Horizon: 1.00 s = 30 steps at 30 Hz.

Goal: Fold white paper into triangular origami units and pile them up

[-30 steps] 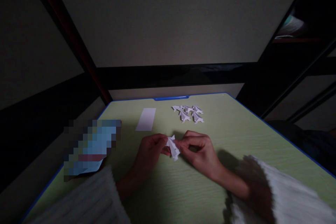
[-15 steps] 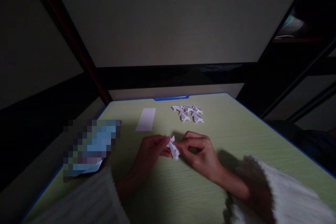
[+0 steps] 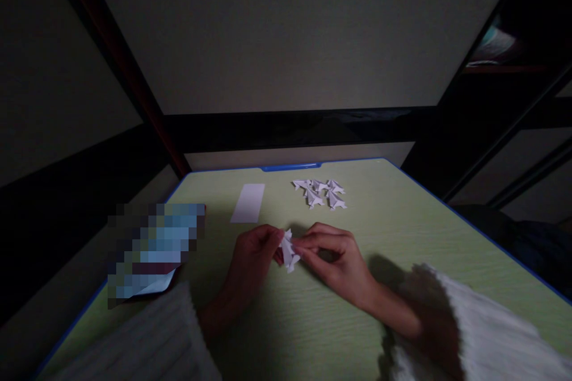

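Between my two hands is a small white folded paper figure (image 3: 289, 252), held just above the table near its middle. My left hand (image 3: 254, 256) pinches its upper left side between thumb and fingers. From the other side, the thumb and forefinger of my right hand (image 3: 335, 256) grip its right edge. Parts of the figure are covered by my fingertips. Farther back, several similar white folded paper figures (image 3: 315, 198) lie grouped close together. To their left rests a flat white paper rectangle (image 3: 248, 203).
The pale green table (image 3: 429, 232) has a blue edge and a blue strip (image 3: 291, 166) at its far side. A tablet-like device (image 3: 167, 250), its surface pixelated, lies at the left edge. A pale panel (image 3: 286, 36) rises behind the table.
The folded paper figure has shifted slightly left and turned a little in my fingers. Both hands have moved slightly left with it, still pinching. The other papers lie where they were.
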Available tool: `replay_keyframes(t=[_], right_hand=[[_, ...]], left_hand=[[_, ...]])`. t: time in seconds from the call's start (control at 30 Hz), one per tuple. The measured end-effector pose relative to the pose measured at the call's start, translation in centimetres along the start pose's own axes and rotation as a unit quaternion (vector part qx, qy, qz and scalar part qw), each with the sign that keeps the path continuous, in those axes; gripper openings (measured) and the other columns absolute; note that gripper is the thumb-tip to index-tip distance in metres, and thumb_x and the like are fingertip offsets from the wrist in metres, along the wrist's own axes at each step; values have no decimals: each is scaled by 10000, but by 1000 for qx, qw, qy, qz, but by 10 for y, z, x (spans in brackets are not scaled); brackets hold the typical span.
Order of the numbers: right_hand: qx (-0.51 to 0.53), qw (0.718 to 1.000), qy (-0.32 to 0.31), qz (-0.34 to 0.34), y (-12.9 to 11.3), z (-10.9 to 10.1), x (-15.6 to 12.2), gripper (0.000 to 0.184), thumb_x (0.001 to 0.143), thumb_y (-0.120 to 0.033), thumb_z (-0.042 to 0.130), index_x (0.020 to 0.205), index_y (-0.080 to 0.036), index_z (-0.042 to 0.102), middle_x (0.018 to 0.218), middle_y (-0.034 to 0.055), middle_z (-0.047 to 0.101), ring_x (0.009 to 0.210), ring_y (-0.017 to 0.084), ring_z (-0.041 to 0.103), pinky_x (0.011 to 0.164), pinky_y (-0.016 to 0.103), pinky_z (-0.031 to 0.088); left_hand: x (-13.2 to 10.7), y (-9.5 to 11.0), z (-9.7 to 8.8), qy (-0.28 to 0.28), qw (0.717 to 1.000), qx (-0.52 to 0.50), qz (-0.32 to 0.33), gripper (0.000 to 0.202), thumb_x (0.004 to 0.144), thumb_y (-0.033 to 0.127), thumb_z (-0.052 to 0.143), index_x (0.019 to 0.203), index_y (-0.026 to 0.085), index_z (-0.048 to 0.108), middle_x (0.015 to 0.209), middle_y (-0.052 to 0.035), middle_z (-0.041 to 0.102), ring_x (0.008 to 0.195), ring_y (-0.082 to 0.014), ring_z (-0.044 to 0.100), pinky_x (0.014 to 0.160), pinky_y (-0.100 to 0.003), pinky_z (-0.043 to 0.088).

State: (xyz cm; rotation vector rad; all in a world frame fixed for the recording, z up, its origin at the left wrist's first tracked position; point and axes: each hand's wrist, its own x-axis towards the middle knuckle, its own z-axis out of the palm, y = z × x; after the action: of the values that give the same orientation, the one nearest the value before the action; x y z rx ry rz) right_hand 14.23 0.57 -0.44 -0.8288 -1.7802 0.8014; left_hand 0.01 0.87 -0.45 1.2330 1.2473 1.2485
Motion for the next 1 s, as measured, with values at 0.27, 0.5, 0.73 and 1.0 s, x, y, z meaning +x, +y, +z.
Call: replay_keyframes(t=[0.27,0.5,0.73,1.0], right_hand=[[127,987,42,88,8,4,2,112,614,-130,636,712,-168,673,645,20,588,536,85,528,458,187,419],[29,999,33,24,3,-2,3,123,671,-108,575,679,-165,683,656,44,604,566,110,536,476,218,412],[-25,998,7,-58,2,-4,1,176,698,-62,521,721,-147,673,664,51,605,596,114,554,530,225,439],[-67,994,-9,-89,-1,-5,-3,202,718,-57,475,734,-132,662,680,68,603,598,124,555,523,225,440]], left_hand=[[0,0,0,22,999,-41,-7,137,628,221,557,534,123,576,435,39,563,411,-73,504,432,-169,420],[2,-6,-2,-11,993,-109,-47,104,603,210,606,548,123,604,484,22,608,435,-86,539,436,-178,451],[1,-5,-2,-12,990,-129,-62,100,603,188,612,530,122,604,473,25,604,423,-77,537,427,-165,447],[0,2,1,-8,987,-109,-114,139,527,220,667,487,117,582,438,25,594,414,-82,535,430,-173,447]])
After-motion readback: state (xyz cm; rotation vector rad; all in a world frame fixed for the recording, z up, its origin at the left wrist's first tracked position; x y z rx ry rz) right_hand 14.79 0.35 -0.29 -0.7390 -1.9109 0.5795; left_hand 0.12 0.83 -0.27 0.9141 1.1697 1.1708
